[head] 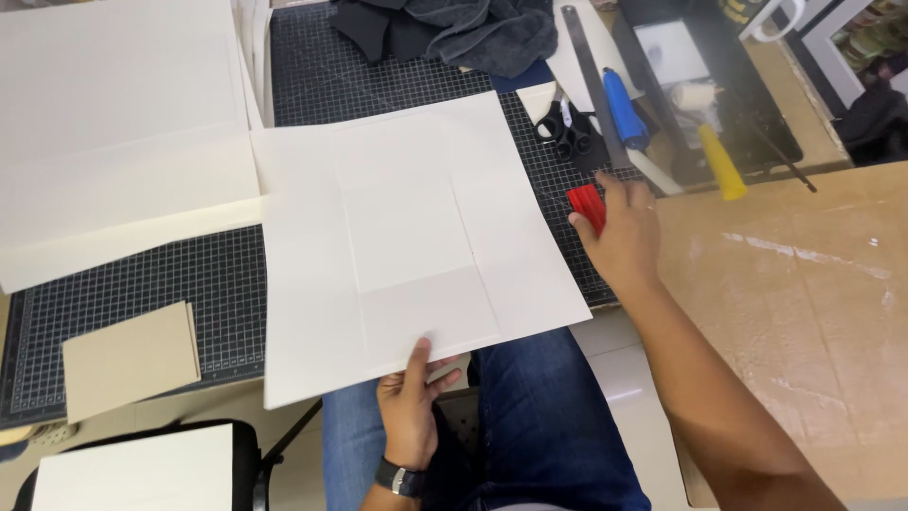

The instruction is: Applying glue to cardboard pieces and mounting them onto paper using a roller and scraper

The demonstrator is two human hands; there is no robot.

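Note:
A large white sheet of card point(407, 237) with faint fold lines lies across a dark gridded cutting mat point(189, 274). My left hand point(411, 397) pinches the sheet's near edge, thumb on top, where it overhangs my lap. My right hand point(619, 232) is at the sheet's right side, fingers closed around a small red tool point(588, 204) that rests on the mat.
Black scissors point(567, 131), a steel ruler point(588, 71), a blue-handled tool point(624, 109) and a yellow-handled roller point(719, 161) by a black tray lie at the back right. More white sheets point(113, 132) sit left, a brown card point(132, 358) near left, dark cloth point(454, 28) behind.

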